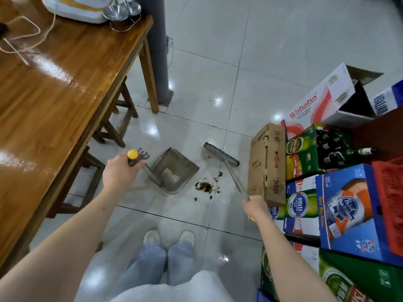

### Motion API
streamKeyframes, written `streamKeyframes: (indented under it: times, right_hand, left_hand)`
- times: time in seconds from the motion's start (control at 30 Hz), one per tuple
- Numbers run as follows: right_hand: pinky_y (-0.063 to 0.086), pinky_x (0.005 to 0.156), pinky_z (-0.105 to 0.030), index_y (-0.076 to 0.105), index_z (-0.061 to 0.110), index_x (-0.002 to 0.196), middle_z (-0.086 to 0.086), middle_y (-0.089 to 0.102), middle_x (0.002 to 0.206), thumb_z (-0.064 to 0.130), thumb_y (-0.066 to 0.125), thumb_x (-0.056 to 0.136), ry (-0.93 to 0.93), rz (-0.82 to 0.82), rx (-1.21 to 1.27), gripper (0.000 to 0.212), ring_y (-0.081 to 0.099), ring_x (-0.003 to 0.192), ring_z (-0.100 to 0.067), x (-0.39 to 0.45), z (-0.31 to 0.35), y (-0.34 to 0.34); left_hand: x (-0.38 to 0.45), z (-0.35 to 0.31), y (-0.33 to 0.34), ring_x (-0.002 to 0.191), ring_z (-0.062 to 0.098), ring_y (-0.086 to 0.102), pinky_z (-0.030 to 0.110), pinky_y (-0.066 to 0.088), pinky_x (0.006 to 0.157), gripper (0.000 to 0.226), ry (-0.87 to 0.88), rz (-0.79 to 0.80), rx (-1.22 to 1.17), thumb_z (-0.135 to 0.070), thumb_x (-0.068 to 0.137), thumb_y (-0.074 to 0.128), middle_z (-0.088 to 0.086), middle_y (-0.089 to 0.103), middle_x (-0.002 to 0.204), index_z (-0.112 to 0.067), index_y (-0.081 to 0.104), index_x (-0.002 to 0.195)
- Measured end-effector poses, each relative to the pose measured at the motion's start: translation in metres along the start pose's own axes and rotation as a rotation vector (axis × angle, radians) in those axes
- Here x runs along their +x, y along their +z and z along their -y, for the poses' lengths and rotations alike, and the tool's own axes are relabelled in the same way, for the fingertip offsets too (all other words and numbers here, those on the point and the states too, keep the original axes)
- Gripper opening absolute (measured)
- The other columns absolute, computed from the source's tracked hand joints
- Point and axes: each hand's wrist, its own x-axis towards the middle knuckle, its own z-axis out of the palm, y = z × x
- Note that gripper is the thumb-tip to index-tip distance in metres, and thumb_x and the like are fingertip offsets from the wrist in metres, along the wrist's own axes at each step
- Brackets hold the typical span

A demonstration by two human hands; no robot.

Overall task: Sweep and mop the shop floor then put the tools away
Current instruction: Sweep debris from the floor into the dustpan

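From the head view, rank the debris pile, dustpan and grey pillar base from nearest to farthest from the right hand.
From the right hand:
1. Debris pile, on the floor just to its left.
2. Dustpan, further left, held by the left hand.
3. Grey pillar base, far ahead by the table leg.

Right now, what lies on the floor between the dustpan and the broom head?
In the head view, a small pile of dark debris lies on the tiles between the dustpan and the broom head.

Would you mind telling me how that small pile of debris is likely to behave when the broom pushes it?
The debris pile looks like loose, light scraps, so it will probably scatter rather than move together. The glossy tile floor should let bits slide easily toward the dustpan.
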Motion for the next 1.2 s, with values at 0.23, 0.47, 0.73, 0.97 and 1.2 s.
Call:
streamKeyframes:
  times: [0.23, 0.47, 0.73, 0.97, 1.2]
  right_hand:
    - [0.042, 0.049, -0.022, 0.062, -0.004, 0.111, -0.014, 0.062, 0.086, 0.017, 0.051, 0.094, 0.016, 0.052, -0.011, 0.029, 0.056, 0.06, -0.022, 0.025, 0.005, 0.003]
    - [0.04, 0.045, -0.021, 0.059, -0.001, 0.113, -0.014, 0.063, 0.089, 0.017, 0.051, 0.095, 0.011, 0.113, -0.098, 0.027, 0.056, 0.058, -0.021, 0.007, -0.024, 0.012]
    - [0.05, 0.048, -0.026, 0.057, -0.003, 0.115, -0.016, 0.065, 0.102, 0.018, 0.053, 0.094, 0.021, 0.134, -0.144, 0.03, 0.063, 0.063, -0.022, -0.033, -0.046, 0.028]
    - [0.039, 0.04, -0.021, 0.059, -0.002, 0.112, -0.014, 0.06, 0.094, 0.015, 0.051, 0.094, 0.038, 0.127, -0.135, 0.026, 0.058, 0.062, -0.022, -0.083, -0.052, 0.06]
    - [0.049, 0.054, -0.031, 0.065, -0.001, 0.101, -0.013, 0.063, 0.08, 0.028, 0.051, 0.095, 0.033, 0.029, -0.043, 0.032, 0.057, 0.055, -0.022, -0.101, -0.061, 0.06]
  left_hand:
    - [-0.017, 0.016, -0.004, 0.065, 0.023, 0.056, 0.03, 0.04, 0.053, 0.038, -0.059, -0.023, -0.002, -0.047, 0.083, 0.066, 0.005, 0.06, 0.068, -0.009, 0.063, 0.084]
    - [-0.033, 0.025, -0.003, 0.058, 0.016, 0.053, 0.029, 0.039, 0.052, 0.033, -0.122, -0.036, -0.073, -0.042, 0.084, 0.067, 0.002, 0.057, 0.065, -0.01, 0.063, 0.085]
    - [-0.043, 0.037, -0.009, 0.055, 0.015, 0.051, 0.026, 0.036, 0.049, 0.035, -0.071, -0.02, -0.061, -0.045, 0.083, 0.067, 0.001, 0.055, 0.062, -0.011, 0.058, 0.077]
    - [-0.053, 0.072, -0.027, 0.064, 0.023, 0.056, 0.032, 0.043, 0.054, 0.039, -0.064, -0.015, -0.087, -0.045, 0.083, 0.067, 0.006, 0.059, 0.069, -0.007, 0.06, 0.082]
    - [-0.067, 0.094, -0.038, 0.066, 0.025, 0.054, 0.032, 0.04, 0.056, 0.04, 0.032, 0.062, -0.041, -0.047, 0.082, 0.068, 0.003, 0.055, 0.065, -0.008, 0.057, 0.078]
